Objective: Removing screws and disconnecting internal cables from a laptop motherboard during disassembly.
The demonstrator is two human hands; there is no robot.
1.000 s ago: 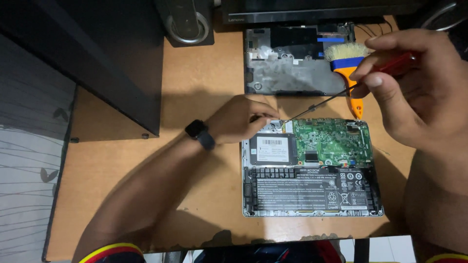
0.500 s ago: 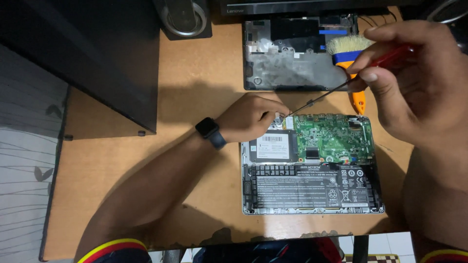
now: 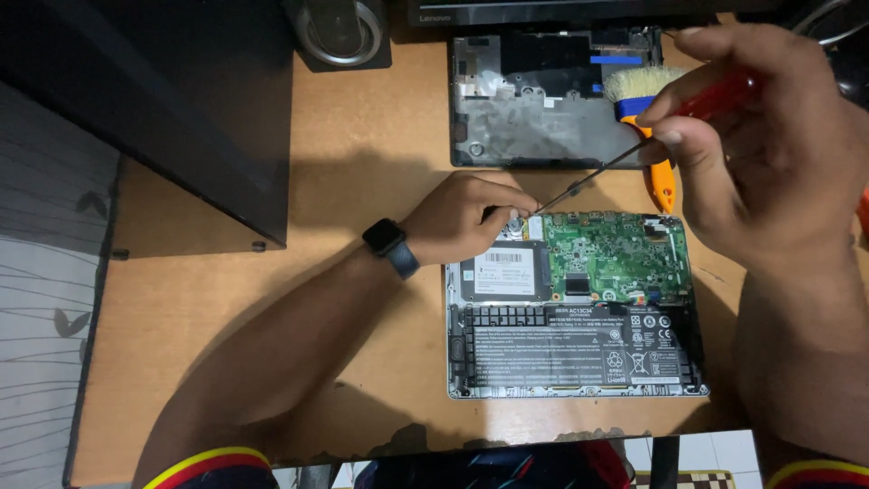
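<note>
An opened laptop (image 3: 579, 358) lies on the wooden desk with its green circuit board (image 3: 620, 258), flat grey drive (image 3: 502, 272) and black battery (image 3: 579, 344) exposed. My left hand (image 3: 462, 217), with a dark watch on the wrist, rests at the laptop's top left corner, fingertips pinched at a small part there. My right hand (image 3: 751, 145) holds a red-handled screwdriver (image 3: 715, 95) whose thin shaft slants down to the left, its tip close to my left fingertips.
The laptop's removed bottom cover (image 3: 543, 109) lies behind it. A brush with pale bristles and an orange handle (image 3: 661, 177) lies at that cover's right edge. A large black case (image 3: 181, 109) stands at the left, a round speaker (image 3: 339, 32) at the back.
My view has shifted a little. The screwdriver tip has come down closer to my left fingertips at the laptop's corner. Both hands stay in much the same places.
</note>
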